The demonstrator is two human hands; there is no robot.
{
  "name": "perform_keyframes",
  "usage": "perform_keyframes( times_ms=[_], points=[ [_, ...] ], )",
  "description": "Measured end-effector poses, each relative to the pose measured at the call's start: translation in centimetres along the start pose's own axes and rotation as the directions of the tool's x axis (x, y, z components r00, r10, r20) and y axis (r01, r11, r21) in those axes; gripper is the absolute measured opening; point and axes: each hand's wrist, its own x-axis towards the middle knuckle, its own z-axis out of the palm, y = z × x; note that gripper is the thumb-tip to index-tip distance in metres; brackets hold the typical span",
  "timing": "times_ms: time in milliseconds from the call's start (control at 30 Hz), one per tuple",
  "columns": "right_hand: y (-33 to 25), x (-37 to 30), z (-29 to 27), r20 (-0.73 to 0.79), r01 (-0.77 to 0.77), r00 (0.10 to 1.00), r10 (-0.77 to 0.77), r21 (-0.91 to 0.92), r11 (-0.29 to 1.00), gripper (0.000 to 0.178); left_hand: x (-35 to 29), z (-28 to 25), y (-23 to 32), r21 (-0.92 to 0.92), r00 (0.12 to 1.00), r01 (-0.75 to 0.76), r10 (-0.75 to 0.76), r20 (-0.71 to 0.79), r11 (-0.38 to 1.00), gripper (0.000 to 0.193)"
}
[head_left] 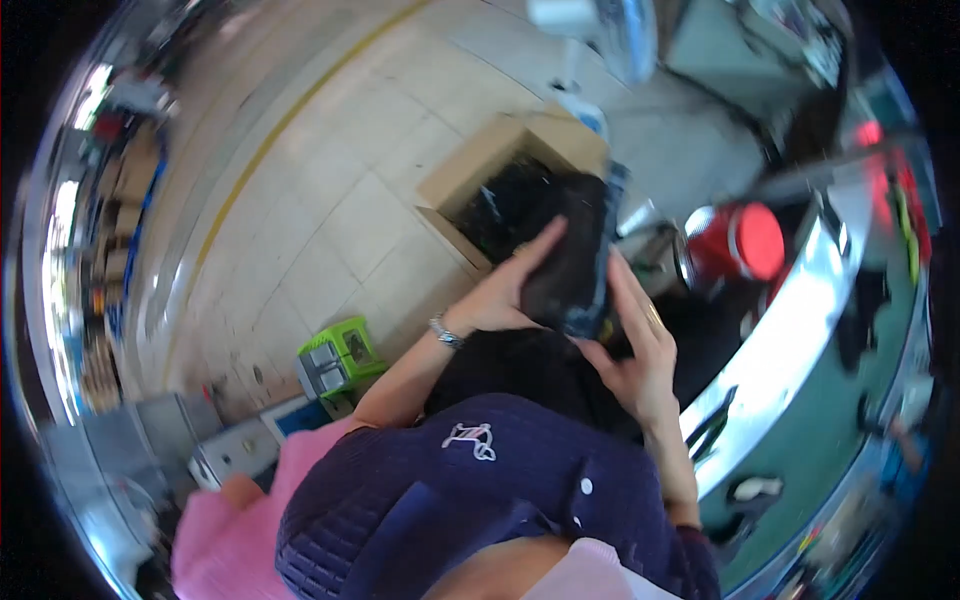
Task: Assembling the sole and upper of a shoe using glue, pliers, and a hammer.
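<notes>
Head view: two hands hold a black bundle (pixel 572 250) at the near right corner of an open cardboard box (pixel 473 165); whether it touches the rim is hard to tell.
Left hand (pixel 510 290): fingers curved partway round the bundle's left side, gripping it.
Right hand (pixel 643 360): fingers parted from the thumb and closed against the right side, sharing the hold.
Steady hold: even pressure from both palms should serve best, since the covering may be slick; squeezing one end could make it slip.
Box rim: the bundle should stay clear of the raised flaps, lest it catch.
Bundle's look: dark, oblong, with a bluish, shiny strip along its right edge; blur hides finer detail.
Box contents: black, glinting material (pixel 500 205).
</notes>
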Motion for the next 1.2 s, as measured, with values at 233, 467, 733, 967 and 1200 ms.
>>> perform_keyframes(
  times_ms=[233, 467, 733, 967, 1200],
  points=[
    [1.0, -1.6, -0.7, -0.065, -0.102, 0.992, 0.104, 0.035, 0.994, 0.08, 1.1, 1.3, -1.6, -0.159, 0.996, 0.071, -0.062, 0.064, 0.985, 0.121],
    [0.6, -2.4, -0.4, -0.088, -0.098, 0.991, 0.101, 0.046, 0.994, 0.077, 0.3, 1.6, -0.8, -0.128, 0.989, 0.137, -0.129, 0.067, 0.982, 0.121],
    [0.8, -2.7, -0.2, -0.096, -0.116, 0.988, 0.125, 0.093, 0.989, 0.078, 0.9, 1.5, -0.3, -0.084, 0.985, 0.164, -0.158, 0.067, 0.983, 0.123],
    [0.0, -3.2, -2.5, -0.091, -0.188, 0.975, 0.201, 0.135, 0.973, 0.074, 1.6, 1.7, 1.1, -0.24, 0.983, 0.067, -0.023, 0.183, 0.968, 0.133],
    [2.1, -6.3, -6.0, 0.127, -0.627, 0.777, 0.616, 0.246, 0.74, 0.057, 5.2, 6.6, 0.3, -0.238, 0.935, 0.355, -0.336, 0.118, 0.904, 0.102]
  ],
)
